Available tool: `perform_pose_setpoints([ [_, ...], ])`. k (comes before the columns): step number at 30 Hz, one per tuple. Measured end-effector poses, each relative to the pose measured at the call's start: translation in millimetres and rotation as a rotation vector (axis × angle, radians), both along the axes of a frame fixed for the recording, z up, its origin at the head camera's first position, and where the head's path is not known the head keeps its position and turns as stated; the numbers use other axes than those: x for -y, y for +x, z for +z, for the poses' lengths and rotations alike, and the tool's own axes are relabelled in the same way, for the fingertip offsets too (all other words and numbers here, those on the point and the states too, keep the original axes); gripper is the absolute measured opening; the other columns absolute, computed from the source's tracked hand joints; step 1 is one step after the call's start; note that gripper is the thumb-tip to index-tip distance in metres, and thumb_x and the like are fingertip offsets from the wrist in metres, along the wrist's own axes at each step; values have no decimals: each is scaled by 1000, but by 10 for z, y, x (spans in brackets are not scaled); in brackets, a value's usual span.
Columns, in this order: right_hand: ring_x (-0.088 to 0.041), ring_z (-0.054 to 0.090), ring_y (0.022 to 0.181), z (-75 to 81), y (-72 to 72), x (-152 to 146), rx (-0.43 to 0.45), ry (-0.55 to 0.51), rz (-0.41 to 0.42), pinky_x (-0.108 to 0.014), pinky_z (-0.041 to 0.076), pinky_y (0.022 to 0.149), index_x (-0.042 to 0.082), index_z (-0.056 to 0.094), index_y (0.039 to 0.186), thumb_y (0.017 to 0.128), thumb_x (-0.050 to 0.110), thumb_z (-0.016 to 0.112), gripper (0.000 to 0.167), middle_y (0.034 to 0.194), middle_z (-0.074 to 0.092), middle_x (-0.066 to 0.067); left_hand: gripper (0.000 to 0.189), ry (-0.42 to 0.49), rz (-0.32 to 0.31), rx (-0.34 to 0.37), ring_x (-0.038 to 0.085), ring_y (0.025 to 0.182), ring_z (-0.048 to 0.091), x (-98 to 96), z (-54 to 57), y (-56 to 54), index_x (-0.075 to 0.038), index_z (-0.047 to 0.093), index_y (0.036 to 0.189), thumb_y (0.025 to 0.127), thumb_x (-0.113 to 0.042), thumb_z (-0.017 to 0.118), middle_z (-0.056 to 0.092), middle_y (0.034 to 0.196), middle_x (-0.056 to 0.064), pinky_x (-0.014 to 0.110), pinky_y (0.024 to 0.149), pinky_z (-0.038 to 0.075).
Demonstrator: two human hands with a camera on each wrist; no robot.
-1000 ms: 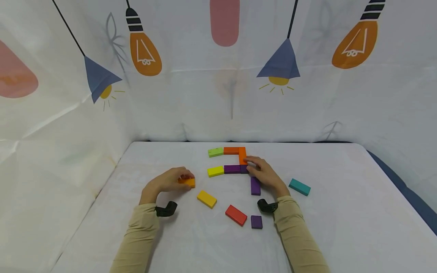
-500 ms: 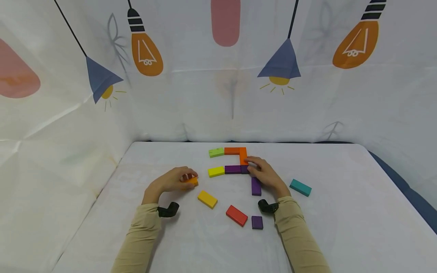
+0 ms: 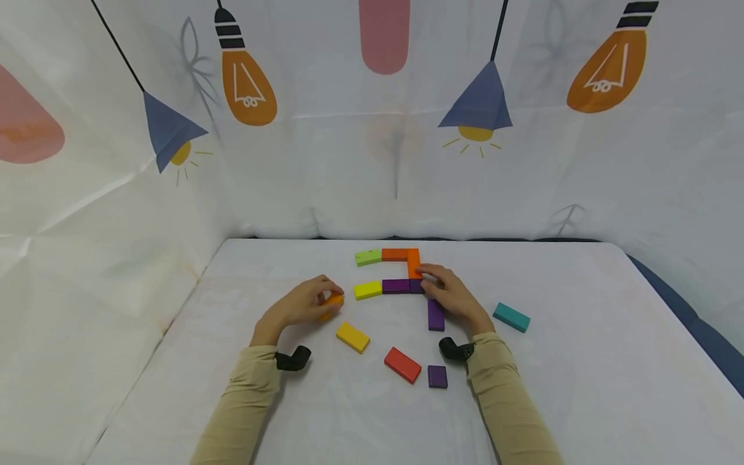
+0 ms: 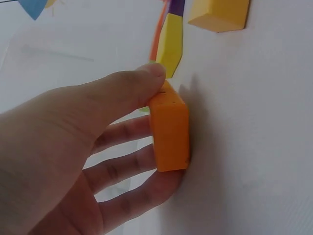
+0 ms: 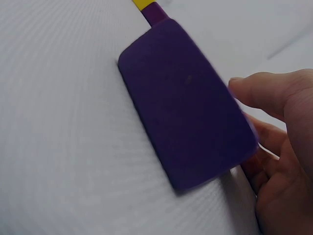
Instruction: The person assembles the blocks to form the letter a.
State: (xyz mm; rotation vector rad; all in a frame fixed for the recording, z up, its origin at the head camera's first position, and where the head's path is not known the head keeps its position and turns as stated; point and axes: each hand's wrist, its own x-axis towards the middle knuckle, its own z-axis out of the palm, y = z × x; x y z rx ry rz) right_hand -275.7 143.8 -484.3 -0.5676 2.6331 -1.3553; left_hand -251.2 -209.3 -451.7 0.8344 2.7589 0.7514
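My left hand (image 3: 298,305) pinches an orange block (image 4: 170,137) between thumb and fingers, standing on its narrow side close over the table. On the far side of the table, blocks form a bracket: lime green (image 3: 368,258), dark orange (image 3: 394,255), an orange upright (image 3: 413,261), purple (image 3: 395,286) and yellow (image 3: 368,290). At its right corner rests my right hand (image 3: 456,302), fingers loosely bent by the orange upright, thumb near the purple corner piece. Another purple block (image 5: 186,107) lies just under this hand, the thumb tip right at its edge in the right wrist view.
Between the arms lie a golden-yellow block (image 3: 352,337), a red block (image 3: 402,365) and a small purple block (image 3: 438,376). A teal block (image 3: 511,317) lies right of the right hand. A white printed curtain (image 3: 325,174) hangs behind the white table (image 3: 581,387).
My left hand has moved right and slightly away with the orange block, turning it at an angle, toward the yellow end of the bracket. The right hand stays in place.
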Motion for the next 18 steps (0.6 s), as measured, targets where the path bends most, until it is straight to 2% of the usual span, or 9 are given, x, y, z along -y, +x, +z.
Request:
perform_pose_setpoints([
  [7, -36, 32, 138, 21, 33, 9, -2, -3, 8, -56, 26, 112, 9, 48, 137, 98, 26, 50, 42, 148, 39, -13, 27, -9, 63, -19, 12, 79, 52, -87, -42, 0, -16, 66, 112, 88, -29, 67, 60, 106, -3, 22, 69, 46],
  [13, -34, 38, 133, 37, 34, -17, 51, 7, -52, -55, 30, 110, 15, 46, 139, 98, 28, 51, 44, 146, 41, -12, 28, -5, 128, -29, 12, 73, 49, -189, -60, 3, -16, 65, 110, 87, -31, 67, 59, 96, -4, 23, 62, 42],
  [18, -35, 45, 127, 75, 14, -13, 52, 12, -63, -53, 35, 107, 15, 44, 140, 98, 28, 51, 45, 142, 45, -14, 27, 6, 193, -27, 13, 72, 48, -256, -55, 16, -16, 64, 108, 87, -33, 67, 57, 91, -3, 24, 61, 42],
])
